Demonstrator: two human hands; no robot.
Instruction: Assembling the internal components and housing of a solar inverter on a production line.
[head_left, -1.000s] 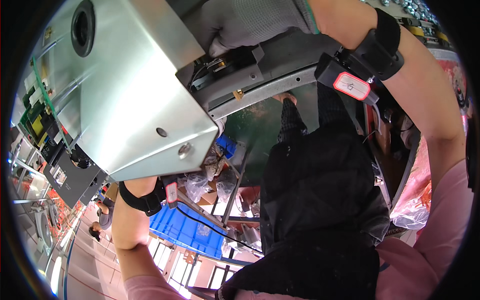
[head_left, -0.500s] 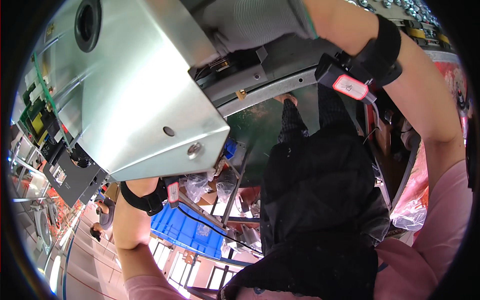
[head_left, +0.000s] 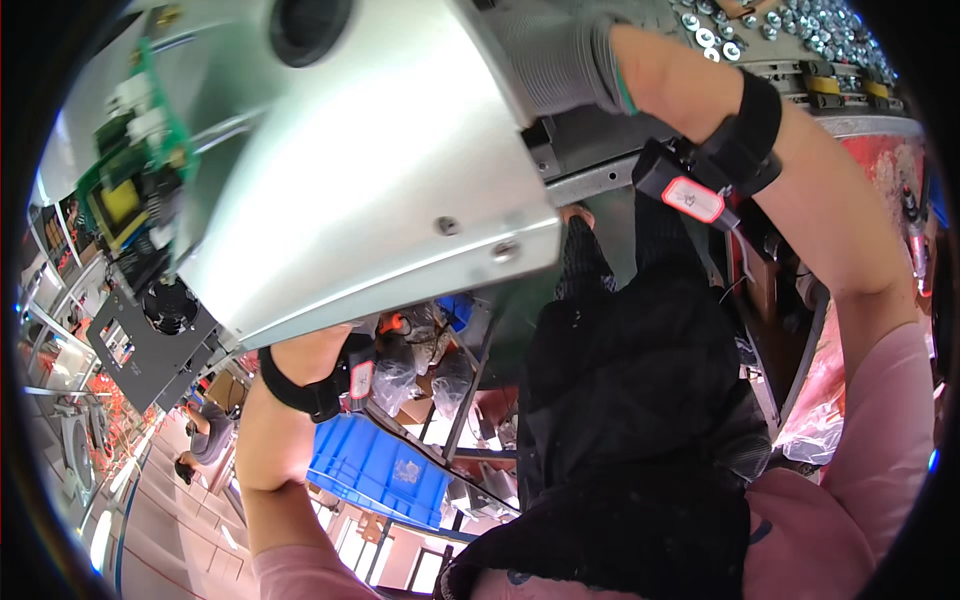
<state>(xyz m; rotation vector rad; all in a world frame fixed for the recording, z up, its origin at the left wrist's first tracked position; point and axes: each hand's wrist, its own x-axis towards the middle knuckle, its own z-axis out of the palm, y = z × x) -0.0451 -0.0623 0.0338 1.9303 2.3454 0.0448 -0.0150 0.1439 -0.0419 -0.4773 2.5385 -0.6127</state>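
A large bent sheet-metal housing (head_left: pixel 400 170) fills the upper left, tilted, with a black round grommet (head_left: pixel 310 25) and two small holes near its corner. My right hand (head_left: pixel 560 65), in a grey ribbed glove, reaches behind the housing's right edge; its fingers are hidden. Of my left hand (head_left: pixel 330 340) only the wrist area shows, under the housing's lower edge, with the rest hidden behind the metal. To the left of the housing, a green circuit board (head_left: pixel 165 110) with a yellow-wrapped component and a dark plate with a fan (head_left: pixel 170 305) are visible.
Loose shiny fasteners (head_left: pixel 815 30) lie on the bench at the upper right, beyond a metal rail (head_left: pixel 600 180). Below the housing are a blue plastic bin (head_left: pixel 375 470) and clear bags (head_left: pixel 400 370). A red-handled tool (head_left: pixel 915 235) hangs at right. Another person (head_left: pixel 208 430) is far left.
The housing has shifted right and slightly up in view, its corner now nearer the rail. My right glove has moved right, and my left wrist a little right and up. More fasteners show.
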